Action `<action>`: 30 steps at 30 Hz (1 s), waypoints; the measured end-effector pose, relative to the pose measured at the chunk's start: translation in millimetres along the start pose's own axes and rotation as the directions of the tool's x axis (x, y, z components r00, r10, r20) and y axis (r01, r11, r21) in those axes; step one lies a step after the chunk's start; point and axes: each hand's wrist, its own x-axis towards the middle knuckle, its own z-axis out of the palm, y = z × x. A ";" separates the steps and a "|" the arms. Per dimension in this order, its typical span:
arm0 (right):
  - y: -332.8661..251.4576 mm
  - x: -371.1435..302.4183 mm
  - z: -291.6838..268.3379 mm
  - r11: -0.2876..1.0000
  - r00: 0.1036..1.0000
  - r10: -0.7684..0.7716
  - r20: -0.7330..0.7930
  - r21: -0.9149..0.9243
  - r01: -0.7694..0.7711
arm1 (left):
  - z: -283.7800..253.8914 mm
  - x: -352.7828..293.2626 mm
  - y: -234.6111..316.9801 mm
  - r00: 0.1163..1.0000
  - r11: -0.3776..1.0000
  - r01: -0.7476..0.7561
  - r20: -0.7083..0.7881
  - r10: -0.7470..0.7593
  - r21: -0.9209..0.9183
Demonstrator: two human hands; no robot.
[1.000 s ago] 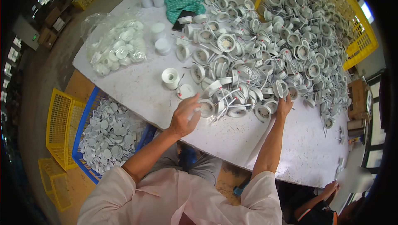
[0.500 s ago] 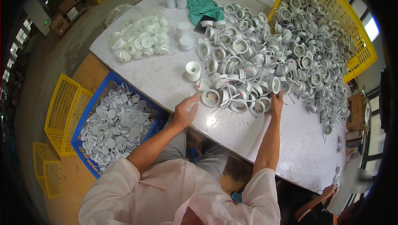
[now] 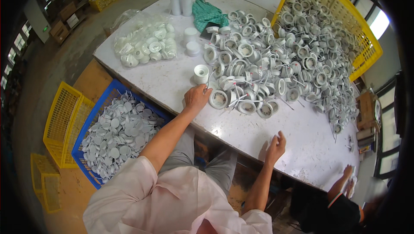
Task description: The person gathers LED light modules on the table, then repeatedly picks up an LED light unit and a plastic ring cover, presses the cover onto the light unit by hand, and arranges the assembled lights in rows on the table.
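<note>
My left hand (image 3: 197, 98) is closed at the left edge of the heap, its fingers on a white ring-shaped part (image 3: 207, 91) that they mostly cover. A thin wire rises beside those fingers. Just beyond stands a short stack of white round caps (image 3: 201, 73) with a hollow in the top. My right hand (image 3: 276, 147) hovers over the table's near side, thumb and forefinger apart with nothing seen between them. In front of both hands spreads a heap of white ring-shaped parts (image 3: 246, 51) with wires, some with red tips.
A tilted yellow crate (image 3: 371, 46) backs the heap. Left on the table are a bag of white caps (image 3: 148, 40), white cylinders (image 3: 186, 2) and a green cloth (image 3: 207, 13). A blue crate (image 3: 82, 135) holds flat white discs. At right is another person's hand (image 3: 347, 171).
My right hand has left the ring part at the heap's near edge and drawn back toward me. My left hand has moved slightly up and right onto a ring part.
</note>
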 end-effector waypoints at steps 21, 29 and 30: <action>-8.4 -44.7 -1.7 0.992 0.999 0.007 -0.043 0.128 -0.001 | -45.1 -16.8 -4.3 0.966 0.976 -0.135 -0.240 0.092 -0.171; -131.4 -89.1 77.2 0.794 0.761 0.043 0.647 0.441 -0.420 | -65.4 -106.3 9.5 0.699 -0.072 0.701 0.704 -0.126 -0.710; -132.1 -89.8 82.2 0.796 0.755 0.056 0.653 0.427 -0.429 | -64.9 -114.6 12.2 0.651 -0.126 0.742 0.753 -0.098 -0.658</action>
